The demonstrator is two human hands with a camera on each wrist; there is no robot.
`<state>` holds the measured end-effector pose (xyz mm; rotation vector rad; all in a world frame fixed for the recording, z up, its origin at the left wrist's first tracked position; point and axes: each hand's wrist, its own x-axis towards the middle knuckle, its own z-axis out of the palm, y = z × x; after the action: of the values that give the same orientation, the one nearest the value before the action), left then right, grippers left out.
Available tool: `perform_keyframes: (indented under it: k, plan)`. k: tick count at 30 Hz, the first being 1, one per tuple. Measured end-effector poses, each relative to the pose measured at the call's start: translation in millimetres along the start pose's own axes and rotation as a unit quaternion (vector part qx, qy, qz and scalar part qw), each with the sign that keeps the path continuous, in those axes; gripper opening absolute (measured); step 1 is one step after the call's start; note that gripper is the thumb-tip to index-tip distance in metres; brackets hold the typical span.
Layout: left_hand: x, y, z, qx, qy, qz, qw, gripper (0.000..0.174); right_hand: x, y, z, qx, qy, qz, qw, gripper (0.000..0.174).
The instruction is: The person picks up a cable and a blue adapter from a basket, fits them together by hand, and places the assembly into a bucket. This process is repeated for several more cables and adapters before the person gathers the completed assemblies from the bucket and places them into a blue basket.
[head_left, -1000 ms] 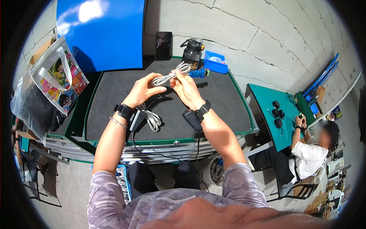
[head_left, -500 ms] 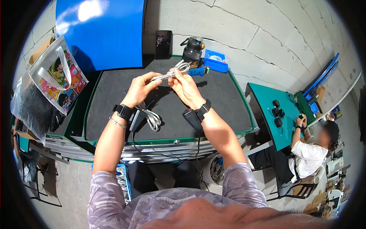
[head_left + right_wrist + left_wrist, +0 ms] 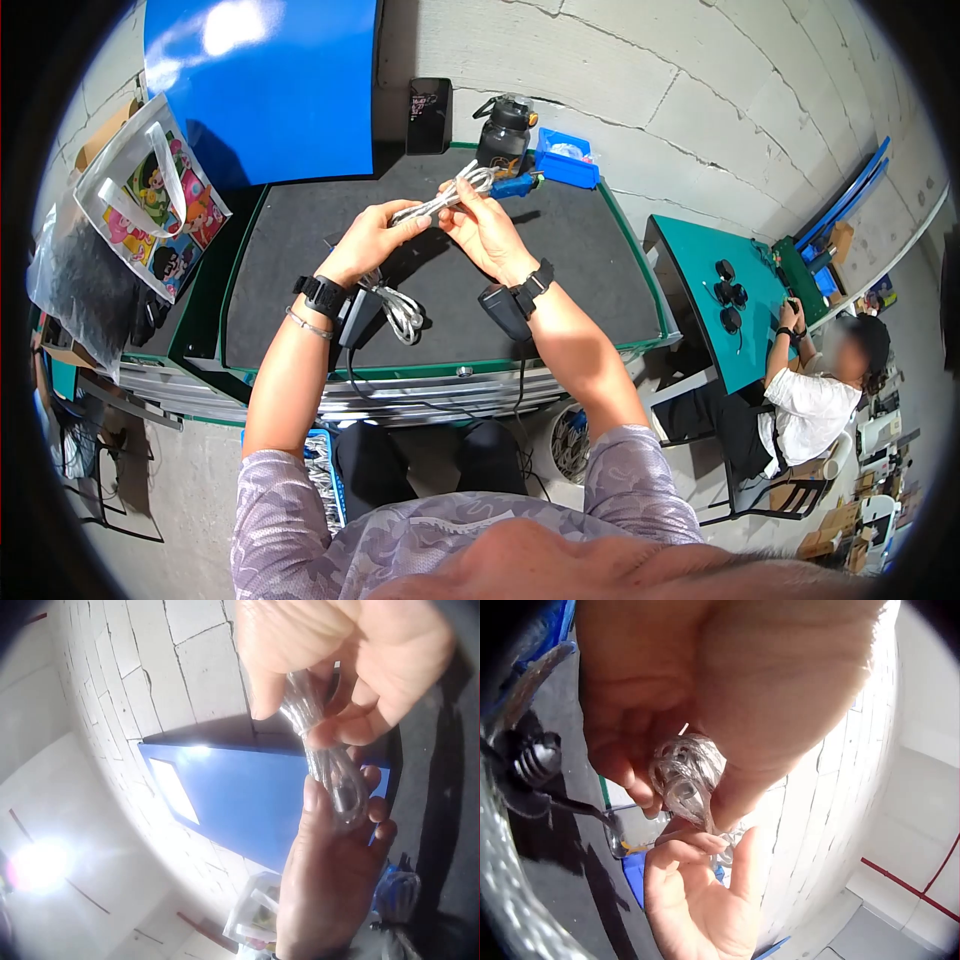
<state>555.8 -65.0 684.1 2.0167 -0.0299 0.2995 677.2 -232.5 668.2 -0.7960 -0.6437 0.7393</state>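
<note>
Between both hands (image 3: 483, 232), coiled cable (image 3: 438, 205), blurred writing (image 3: 422, 100) on screen (image 3: 430, 118) beyond

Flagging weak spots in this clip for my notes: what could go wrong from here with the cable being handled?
The loops of the held cable may spring apart if the left grip or right grip eases off. The device on the left wrist sits close by the second coil, so it could snag. The bottle stands just beyond the right grip and might get knocked.
</note>
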Motion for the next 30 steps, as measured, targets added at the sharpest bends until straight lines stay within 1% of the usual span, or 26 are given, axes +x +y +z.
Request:
perform_keyframes:
  k: [2,3,5,8,9,10,12,13,16,18,22,24,25,27,28,30]
  plan:
    - [1,-7,3,0.027,0.044,0.044,0.998,0.043,0,0,0,-0.005,-0.002,0.005,1.000,0.030]
    - [1,-5,2,0.026,0.044,0.044,0.998,0.043,-1,0,3,-0.009,0.001,0.006,1.000,0.030]
    - [1,2,0,0.132,0.109,0.106,0.979,0.037,-2,-1,8,-0.013,0.004,0.009,1.000,0.031]
    - [1,4,-1,0.114,0.134,0.125,0.976,0.034,-4,-2,10,0.005,0.007,0.019,1.000,0.031]
    - [1,3,-1,0.105,0.124,0.103,0.981,0.035,-3,-2,9,0.004,0.009,0.019,1.000,0.029]
    - [1,3,0,0.105,0.123,0.103,0.981,0.035,-3,-1,8,0.002,0.010,0.019,1.000,0.028]
    - [1,2,1,0.061,0.096,0.091,0.989,0.038,-3,0,7,-0.008,0.022,0.013,1.000,0.026]
    - [0,2,1,0.061,0.096,0.091,0.989,0.038,-2,0,7,-0.017,0.033,0.006,0.999,0.023]
    - [-1,4,2,0.082,0.087,0.100,0.988,0.042,-1,0,6,-0.029,0.028,-0.019,0.999,0.021]
    - [-2,9,2,0.069,0.067,0.082,0.992,0.042,0,0,4,-0.035,0.030,-0.029,0.999,0.021]
    - [-1,8,4,0.038,0.068,0.073,0.994,0.042,0,0,1,-0.043,0.025,-0.034,0.998,0.020]
    - [-1,11,2,0.019,0.047,0.019,0.999,0.041,0,0,1,-0.045,0.018,-0.037,0.998,0.020]
    - [-1,10,2,0.019,0.047,0.019,0.999,0.041,0,0,1,-0.046,0.011,-0.039,0.998,0.021]
    - [-1,9,2,0.071,0.094,0.099,0.988,0.040,-2,-1,4,-0.051,0.014,-0.041,0.998,0.022]
    - [-1,9,2,0.071,0.094,0.099,0.988,0.040,-3,-2,6,-0.056,0.016,-0.044,0.997,0.024]
    - [-1,9,1,0.095,0.126,0.125,0.980,0.037,-3,-2,8,-0.051,0.013,-0.035,0.998,0.025]
